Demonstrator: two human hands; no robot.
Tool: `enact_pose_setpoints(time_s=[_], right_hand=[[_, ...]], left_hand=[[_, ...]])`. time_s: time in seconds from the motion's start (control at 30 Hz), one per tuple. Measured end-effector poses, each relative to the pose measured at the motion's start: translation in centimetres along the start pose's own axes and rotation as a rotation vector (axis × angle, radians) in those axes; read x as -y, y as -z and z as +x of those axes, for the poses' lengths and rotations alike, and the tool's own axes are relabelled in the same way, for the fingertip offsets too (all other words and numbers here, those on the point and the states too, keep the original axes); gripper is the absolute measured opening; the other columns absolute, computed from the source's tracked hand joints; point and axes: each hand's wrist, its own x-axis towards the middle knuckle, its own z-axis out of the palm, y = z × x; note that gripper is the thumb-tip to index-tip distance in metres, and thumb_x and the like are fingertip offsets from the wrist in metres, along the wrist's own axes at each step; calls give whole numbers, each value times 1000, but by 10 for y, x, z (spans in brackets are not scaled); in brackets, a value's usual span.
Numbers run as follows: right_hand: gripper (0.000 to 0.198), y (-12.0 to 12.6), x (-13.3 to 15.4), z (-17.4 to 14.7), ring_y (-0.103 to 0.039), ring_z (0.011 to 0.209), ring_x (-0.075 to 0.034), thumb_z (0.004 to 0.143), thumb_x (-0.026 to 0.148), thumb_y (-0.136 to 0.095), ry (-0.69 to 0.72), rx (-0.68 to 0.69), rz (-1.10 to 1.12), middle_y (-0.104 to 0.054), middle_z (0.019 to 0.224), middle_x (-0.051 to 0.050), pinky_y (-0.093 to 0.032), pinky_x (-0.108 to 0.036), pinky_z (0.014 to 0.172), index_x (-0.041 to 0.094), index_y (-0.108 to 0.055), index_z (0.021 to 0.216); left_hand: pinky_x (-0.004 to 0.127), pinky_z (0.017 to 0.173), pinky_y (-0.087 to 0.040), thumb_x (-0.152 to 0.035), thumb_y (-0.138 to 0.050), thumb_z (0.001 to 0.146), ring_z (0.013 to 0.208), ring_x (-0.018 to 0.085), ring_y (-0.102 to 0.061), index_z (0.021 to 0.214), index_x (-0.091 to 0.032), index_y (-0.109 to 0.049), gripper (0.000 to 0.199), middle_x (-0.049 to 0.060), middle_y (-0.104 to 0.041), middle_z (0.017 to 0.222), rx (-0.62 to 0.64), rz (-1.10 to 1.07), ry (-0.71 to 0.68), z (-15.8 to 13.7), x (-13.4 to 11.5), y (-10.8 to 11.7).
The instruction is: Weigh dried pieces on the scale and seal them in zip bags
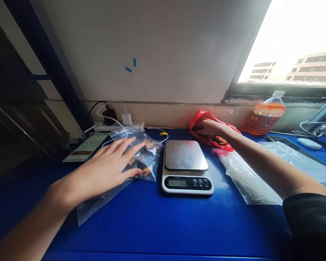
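My left hand (pixel 112 168) is spread over a clear plastic bag (pixel 152 163) with brown pieces inside; I cannot tell how firmly it touches. My right hand (pixel 210 128) reaches into a red plastic bag (pixel 203 115), its fingers hidden inside. A brown lump (pixel 221 140) shows in the red bag's mouth. Between the hands stands a white digital kitchen scale (pixel 188 189). Nothing lies on its steel plate (pixel 186 156), and the display appears to read 0.0.
A phone (pixel 85 148) showing a timer lies at the left, near a power strip (pixel 105 127) with chargers. Flat clear bags (pixel 252 177) lie at the right. An orange drink bottle (pixel 267 114) stands by the window, with a white mouse-like object (pixel 309 143) and cables nearby.
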Motion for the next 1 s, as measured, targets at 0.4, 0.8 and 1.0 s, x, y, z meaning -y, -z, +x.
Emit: enact_pose_setpoints(time_s=[0.4,0.8,1.0], right_hand=[[34,15,-8,-15,-60,87,-22,93,39,-50,133,-258,111,-66,98,-13,-45,-33,82,15,-74,89],[34,15,-11,-51,-49,62,-16,81,51,-63,46,-302,518,-59,73,-5,-38,-31,59,19,-65,70],[50,22,13,-87,-46,55,-12,91,63,-43,-44,-162,902,-50,64,0,-42,-28,53,21,-50,66]], left_hand=[[63,109,-36,-58,-37,98,146,39,-29,152,-30,-30,61,12,-40,154,-197,-24,183,-57,13,-62],[45,104,-44,-56,-55,89,132,32,-51,146,-37,-45,61,2,-55,146,14,-70,-90,38,-17,9],[39,89,-51,-38,-46,92,103,27,-70,109,-26,-74,35,5,-75,114,-33,-65,-206,73,1,-11]])
